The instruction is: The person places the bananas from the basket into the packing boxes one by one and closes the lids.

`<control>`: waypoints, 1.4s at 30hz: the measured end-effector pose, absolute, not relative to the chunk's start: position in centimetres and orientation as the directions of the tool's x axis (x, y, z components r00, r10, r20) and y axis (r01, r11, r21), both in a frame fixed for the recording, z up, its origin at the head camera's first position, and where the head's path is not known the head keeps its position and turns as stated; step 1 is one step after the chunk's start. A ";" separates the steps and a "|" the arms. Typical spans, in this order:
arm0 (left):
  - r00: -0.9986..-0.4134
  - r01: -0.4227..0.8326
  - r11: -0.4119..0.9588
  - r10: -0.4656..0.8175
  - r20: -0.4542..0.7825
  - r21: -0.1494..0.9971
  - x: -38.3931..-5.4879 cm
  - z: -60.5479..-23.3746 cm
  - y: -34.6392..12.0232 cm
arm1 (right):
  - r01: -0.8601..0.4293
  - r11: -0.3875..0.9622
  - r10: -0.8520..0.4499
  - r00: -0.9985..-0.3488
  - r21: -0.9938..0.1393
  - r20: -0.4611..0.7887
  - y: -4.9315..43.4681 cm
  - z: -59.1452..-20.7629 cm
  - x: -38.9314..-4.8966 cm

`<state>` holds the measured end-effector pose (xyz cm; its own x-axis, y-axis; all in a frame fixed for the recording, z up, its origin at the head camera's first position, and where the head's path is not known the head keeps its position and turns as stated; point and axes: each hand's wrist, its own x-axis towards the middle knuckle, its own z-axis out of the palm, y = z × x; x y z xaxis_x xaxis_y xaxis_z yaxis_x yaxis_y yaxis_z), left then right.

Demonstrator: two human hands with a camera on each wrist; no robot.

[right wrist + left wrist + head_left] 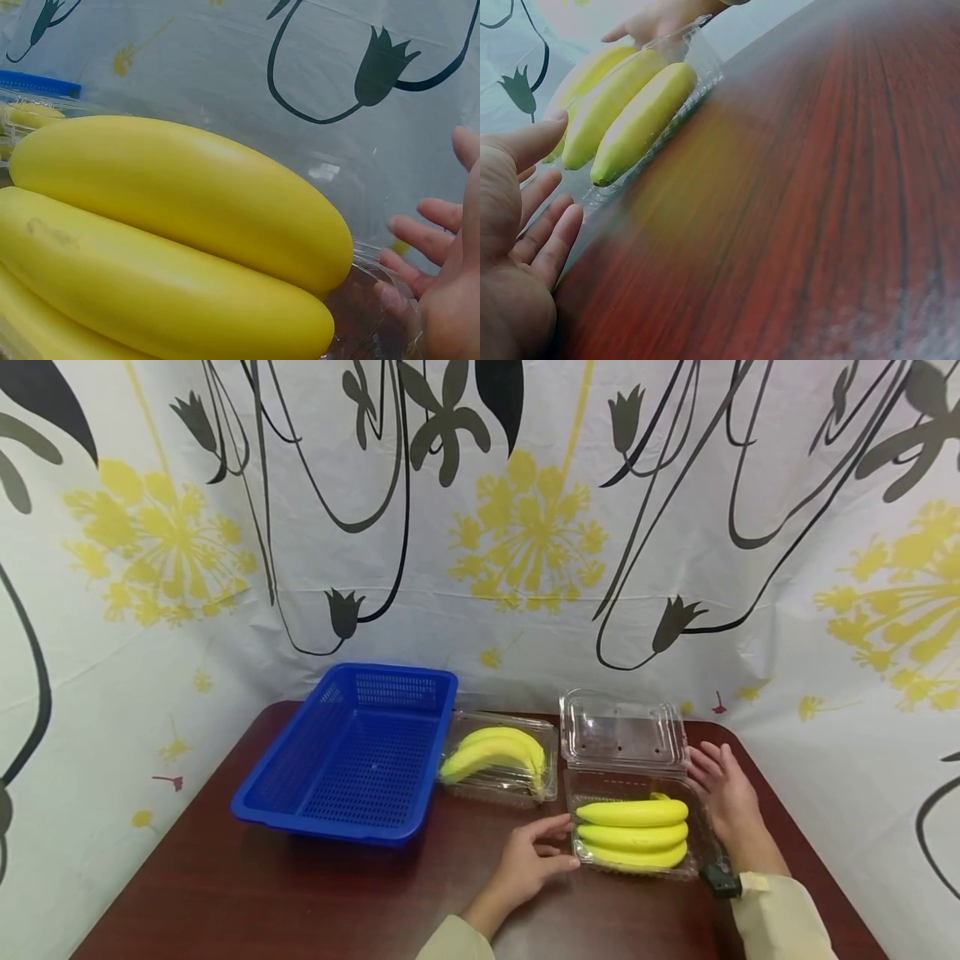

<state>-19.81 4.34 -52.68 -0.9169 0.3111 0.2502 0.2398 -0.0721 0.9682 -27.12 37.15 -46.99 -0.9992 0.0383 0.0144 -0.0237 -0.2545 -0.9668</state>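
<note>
A clear plastic clamshell box (701,839) lies on the table with its lid (622,727) folded back toward the wall. Inside its base rests a bunch of yellow bananas (633,837), seen close up in the right wrist view. My left hand (525,864) is at the box's left side, fingertips at its edge, thumb and fingers spread apart. On the opposite side, my right hand (731,793) stands beside the box near the hinge, its fingers loosely extended and holding nothing. Whether the right fingers touch the plastic I cannot tell.
To the left sits a large blue plastic basket (251,810) with slotted walls. Between it and the open box lies a second clear box (551,777) with bananas inside, apparently closed. A patterned cloth (420,560) hangs behind the dark reddish table (300,902).
</note>
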 end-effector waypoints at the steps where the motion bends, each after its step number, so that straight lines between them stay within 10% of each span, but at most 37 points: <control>1: -0.916 0.243 -0.070 0.312 0.252 0.968 -19.8 -52.7 4.3 | -0.034 -0.273 0.042 -0.999 -0.962 0.024 37.2 -47.0 -27.0; 42: -0.941 0.215 -0.046 0.259 0.220 0.976 -19.7 -52.5 4.4 | -0.233 -0.588 0.270 -0.959 -0.774 0.084 36.4 -46.7 -25.9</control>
